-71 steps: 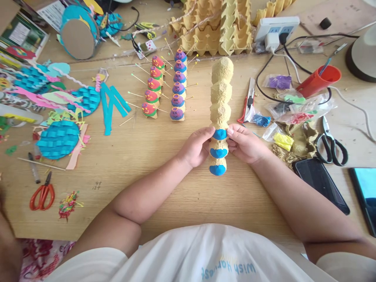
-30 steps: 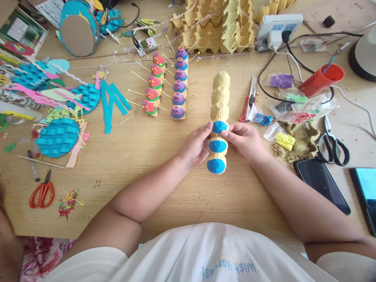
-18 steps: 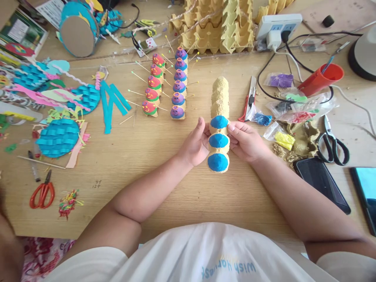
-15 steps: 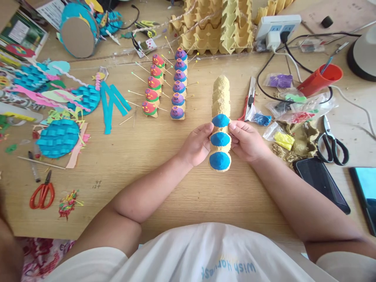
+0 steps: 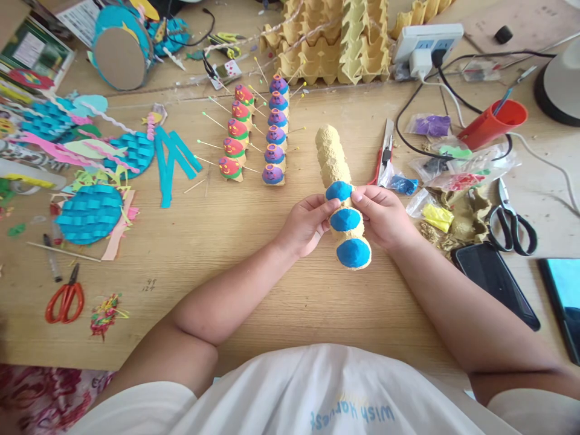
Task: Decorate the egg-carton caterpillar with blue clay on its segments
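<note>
One wooden table [image 5: 294,302] spreads beneath your forearms, and across its far side sit the molded egg trays [image 5: 312,63], well apart from your work.

Next in size comes the tan egg-carton strip [image 5: 334,166], held between your two hands at the middle of the scene. Its far end leans left and its near end leans right; I can't tell whether any of it touches the wood. Pulp like this probably dents or bends if pinched hard at one spot, so share the load between both sides and let the fingers beneath do the carrying.

To the far left of it stand the six-headed purple row [image 5: 275,134] and the five-headed red row [image 5: 236,128]. They give you a handy pattern to compare with, but their thin pins stick out, so give them room when you turn the strip.

Your left hand [image 5: 306,226] pinches the strip from the left, thumb on top near the dip between the far and middle caps. Your right hand [image 5: 383,214] pinches from the right, thumb against the far cap's edge. Finger placement underneath is hidden.

Smallest are the blue caps: near cap [image 5: 353,253], middle cap [image 5: 345,219] and far cap [image 5: 339,191]. They look soft enough to take a print, so use light, flat thumb pressure, work edges outward evenly, and rest your grip on bare pulp wherever you can.
</note>
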The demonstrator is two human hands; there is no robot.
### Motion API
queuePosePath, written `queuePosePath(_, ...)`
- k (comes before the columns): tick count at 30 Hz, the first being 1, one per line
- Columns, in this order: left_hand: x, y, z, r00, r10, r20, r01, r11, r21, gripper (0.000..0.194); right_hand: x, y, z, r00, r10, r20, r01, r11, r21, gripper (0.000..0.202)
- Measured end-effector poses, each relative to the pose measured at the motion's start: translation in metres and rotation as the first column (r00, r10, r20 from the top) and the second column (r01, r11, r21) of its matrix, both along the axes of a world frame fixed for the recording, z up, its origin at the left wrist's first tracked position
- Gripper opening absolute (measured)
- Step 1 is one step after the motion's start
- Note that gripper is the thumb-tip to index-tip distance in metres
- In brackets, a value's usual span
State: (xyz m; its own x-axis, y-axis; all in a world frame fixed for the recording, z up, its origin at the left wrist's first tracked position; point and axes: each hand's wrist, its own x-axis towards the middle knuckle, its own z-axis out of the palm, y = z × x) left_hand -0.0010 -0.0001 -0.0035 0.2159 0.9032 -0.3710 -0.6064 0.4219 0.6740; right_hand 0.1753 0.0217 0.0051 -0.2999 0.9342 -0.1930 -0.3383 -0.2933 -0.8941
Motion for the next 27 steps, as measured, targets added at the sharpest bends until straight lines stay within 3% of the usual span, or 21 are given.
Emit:
queuePosePath(8, -0.002, 0.0, -0.005, 0.997, 0.017, -0.077, -0.013, 0.999, 0.044, 0.045, -0.001, -0.003, -0.003, 0.999, 0.003, 0.032, -0.002, 1.0, -0.017, 0.06)
queuePosePath(14, -0.002, 0.0, -0.003, 1.0, -0.024, 0.012, 0.023, 0.996, 0.082, 0.054, -0.002, -0.002, -0.001, 1.0, 0.014, -0.014, -0.014, 0.999, -0.036, 0.062)
queuePosePath(21, -0.003, -0.001, 0.006, 0.999, -0.019, 0.044, 0.019, 1.0, -0.006, 0.025, -0.004, -0.003, 0.001, 0.999, 0.023, -0.027, -0.022, 0.999, 0.023, 0.059)
queuePosePath(27, -0.002, -0.001, 0.006, 0.999, 0.001, 0.041, -0.001, 1.0, 0.006, 0.022, 0.001, -0.001, -0.003, 0.995, 0.087, -0.039, -0.087, 0.996, -0.01, 0.063)
